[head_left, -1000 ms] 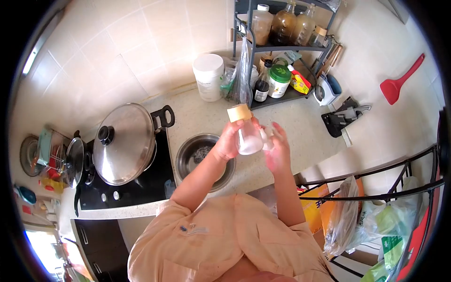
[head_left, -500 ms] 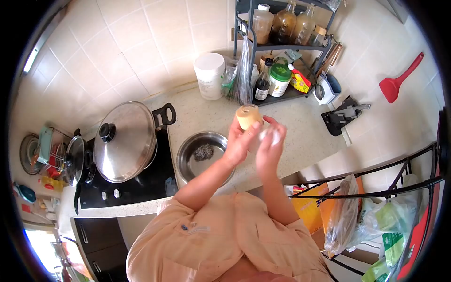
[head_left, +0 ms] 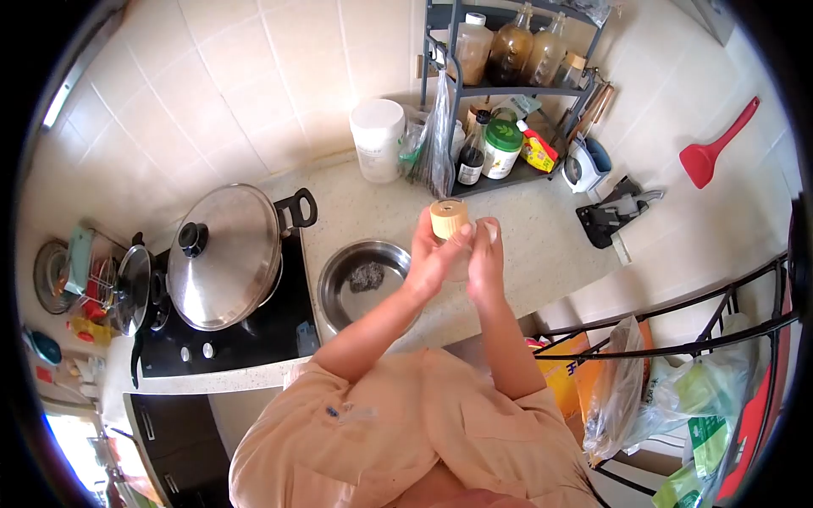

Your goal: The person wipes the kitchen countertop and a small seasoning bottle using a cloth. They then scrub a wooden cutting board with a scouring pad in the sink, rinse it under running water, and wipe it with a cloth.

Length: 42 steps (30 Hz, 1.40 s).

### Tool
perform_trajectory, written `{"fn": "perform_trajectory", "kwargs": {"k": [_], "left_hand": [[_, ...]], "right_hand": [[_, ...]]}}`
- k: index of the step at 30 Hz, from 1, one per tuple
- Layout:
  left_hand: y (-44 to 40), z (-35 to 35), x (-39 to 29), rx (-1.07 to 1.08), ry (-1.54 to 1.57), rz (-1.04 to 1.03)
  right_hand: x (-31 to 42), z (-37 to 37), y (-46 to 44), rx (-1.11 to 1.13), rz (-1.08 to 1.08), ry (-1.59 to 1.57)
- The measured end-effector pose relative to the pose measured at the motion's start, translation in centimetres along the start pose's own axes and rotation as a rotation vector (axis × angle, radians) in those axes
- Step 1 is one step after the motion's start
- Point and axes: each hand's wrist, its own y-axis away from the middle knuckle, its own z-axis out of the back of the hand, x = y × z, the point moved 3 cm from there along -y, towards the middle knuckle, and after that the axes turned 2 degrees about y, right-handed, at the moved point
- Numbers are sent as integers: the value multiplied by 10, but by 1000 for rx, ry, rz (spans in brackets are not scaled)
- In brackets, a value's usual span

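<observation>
In my left hand (head_left: 429, 264) is a container with a pale yellow ridged cap (head_left: 449, 222), held above the counter; its body, seemingly clear, is mostly hidden by my fingers. My right hand (head_left: 485, 267) is closed against the container's right side, pinching a small white piece (head_left: 489, 229) that could be tissue or cloth. Below and left of my hands sits a steel basin (head_left: 330, 289) with a grey steel wool scrubber (head_left: 367, 276) inside.
A lidded steel wok (head_left: 224, 258) stands on the black cooktop (head_left: 254, 343) at left. Behind are a white bucket (head_left: 378, 142) and a dark rack (head_left: 517, 87) of bottles and jars. A knife holder (head_left: 603, 222) is at right, near a black wire rack (head_left: 711, 343) with bags.
My right hand has drawn in against the container and turned more upright. The capped container sits slightly lower in view. The basin and scrubber stay put.
</observation>
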Motion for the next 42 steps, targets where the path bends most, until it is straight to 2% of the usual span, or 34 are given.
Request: {"fn": "perform_trajectory", "kwargs": {"k": [2, 3, 4, 6, 9, 10, 11, 12, 14, 17, 20, 21, 24, 26, 29, 32, 33, 36, 39, 42], "left_hand": [[-7, 2, -5, -42, 58, 72], [-13, 6, -5, -108, 96, 178], [-23, 16, 1, -144, 109, 206], [-18, 7, -13, -56, 116, 200], [-16, 2, -9, -12, 67, 57], [-15, 5, -9, -34, 65, 72], [-17, 7, -12, -53, 65, 80], [-21, 7, -15, -66, 68, 84], [-19, 5, -16, 41, 109, 142], [-10, 2, -29, 209, 186, 253], [-30, 22, -25, 292, 213, 310], [-33, 24, -23, 247, 170, 268], [-32, 22, -18, 218, 150, 258], [-29, 15, -17, 186, 154, 251], [-29, 17, -18, 182, 122, 180], [-28, 23, -16, 241, 74, 101], [-27, 24, -16, 271, 58, 78], [-25, 21, -24, 406, 118, 35], [-25, 17, -30, 520, -13, -24], [-22, 14, -32, 441, -102, -89]], "right_hand": [[2, -1, 20, -85, 272, 152], [0, -6, 27, -25, 435, 129], [2, -9, 35, -25, 586, 334], [17, -21, 51, -32, 883, 738], [29, -23, 37, -94, 676, 636], [32, -25, 32, -111, 582, 604], [26, -24, 23, -107, 651, 628], [18, -16, 8, -67, 384, 436], [2, 2, -13, 16, -142, 47], [-12, 27, -15, 3, -180, -209], [11, 44, -2, -249, 251, 160], [22, 42, 4, -327, 445, 209], [38, 20, 27, -239, 820, 450], [33, -3, 44, -19, 899, 546], [30, -16, 66, 96, 854, 630], [14, -9, 50, 112, 526, 197], [8, -13, 46, 101, 287, -210], [1, -5, 42, 517, -270, -660], [3, -4, 44, 383, -281, -534], [-9, -4, 36, 135, 234, -114]]}}
